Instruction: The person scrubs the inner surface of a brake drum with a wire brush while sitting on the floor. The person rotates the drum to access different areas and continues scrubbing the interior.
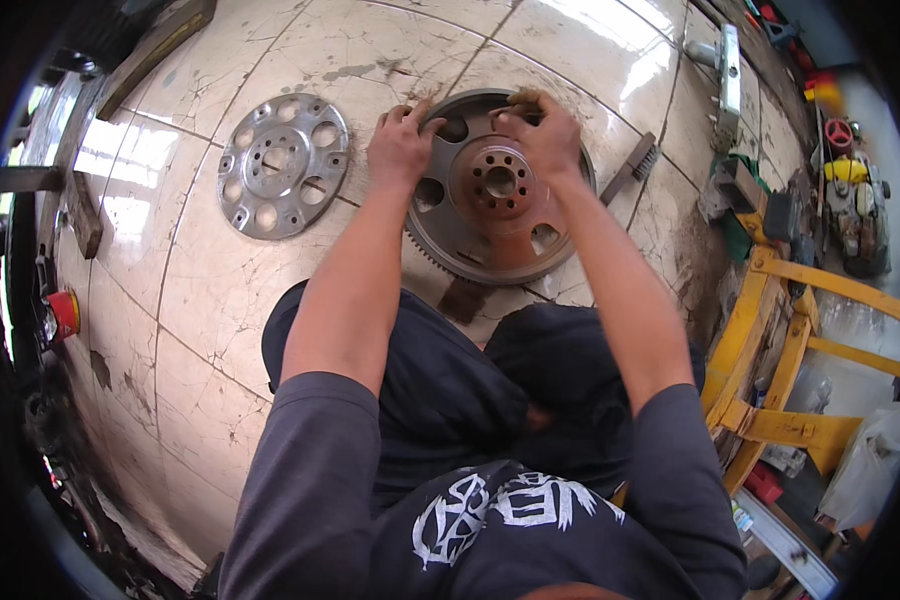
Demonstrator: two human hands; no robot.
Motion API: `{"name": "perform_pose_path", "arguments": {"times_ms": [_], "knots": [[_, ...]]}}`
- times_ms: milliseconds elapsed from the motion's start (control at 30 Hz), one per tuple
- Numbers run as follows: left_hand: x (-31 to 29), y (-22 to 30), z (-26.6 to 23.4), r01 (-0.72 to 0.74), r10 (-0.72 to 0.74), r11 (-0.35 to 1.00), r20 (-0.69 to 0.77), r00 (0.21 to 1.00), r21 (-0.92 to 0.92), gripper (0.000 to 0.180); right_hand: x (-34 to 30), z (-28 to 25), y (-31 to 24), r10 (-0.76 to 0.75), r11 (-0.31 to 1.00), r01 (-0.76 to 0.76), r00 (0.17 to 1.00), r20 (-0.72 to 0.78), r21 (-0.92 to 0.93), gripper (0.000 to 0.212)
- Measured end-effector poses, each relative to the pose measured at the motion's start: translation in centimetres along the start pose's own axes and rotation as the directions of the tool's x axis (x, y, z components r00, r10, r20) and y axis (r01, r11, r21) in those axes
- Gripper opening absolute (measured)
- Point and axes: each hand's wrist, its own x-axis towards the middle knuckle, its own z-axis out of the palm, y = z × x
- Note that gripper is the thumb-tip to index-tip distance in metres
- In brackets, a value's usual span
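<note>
A dark flywheel (480,245) with a toothed rim lies on the floor in front of my knees. Its hub is rust-brown, with a ring of bolt holes round a larger centre hole. My left hand (400,148) is at its upper left edge, fingers and thumb curled on the rim. Over the upper right part is my right hand (548,138), its fingers bent towards the thumb. Something brownish may be between them, but I cannot make it out. To the left lies a silver perforated metal disc (240,167), flat and apart from both hands.
A wire brush (630,170) rests just right of the flywheel. Beneath its near edge sits a dark block (464,300). Yellow metal frame legs (765,330) stand at the right among tools. A red can (63,314) and a wooden piece (86,215) are at the left.
</note>
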Motion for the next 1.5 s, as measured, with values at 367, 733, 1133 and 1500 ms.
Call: {"name": "perform_pose_path", "arguments": {"times_ms": [367, 733, 1133, 1500], "knots": [[-0.7, -0.6, 1.7, 0.076, -0.079, 0.996, -0.08, 0.994, -0.039, 0.036, -12.8, -16.9, 0.5, 0.587, 0.482, -0.362, 0.81, 0.013, 0.798, 0.033], [-9.3, 2.7, 3.1, 0.442, -0.463, 0.886, -0.314, 0.829, -0.139, 0.028, -9.4, -15.7, -3.0, 0.452, 0.289, -0.187, 0.891, 0.038, 0.939, 0.028], [-16.1, 8.8, 4.8, 0.773, -0.795, 0.607, -0.165, 0.584, -0.185, 0.041, -8.3, -12.2, -3.0, 0.394, 0.455, -0.225, 0.918, 0.032, 0.862, 0.03], [-12.1, 11.8, -12.7, 0.205, 0.202, 0.721, 0.484, 0.851, -0.662, 0.036, -17.8, -10.2, -7.5, 0.234, 0.774, -0.359, 0.928, 0.29, 0.522, 0.058]]}}
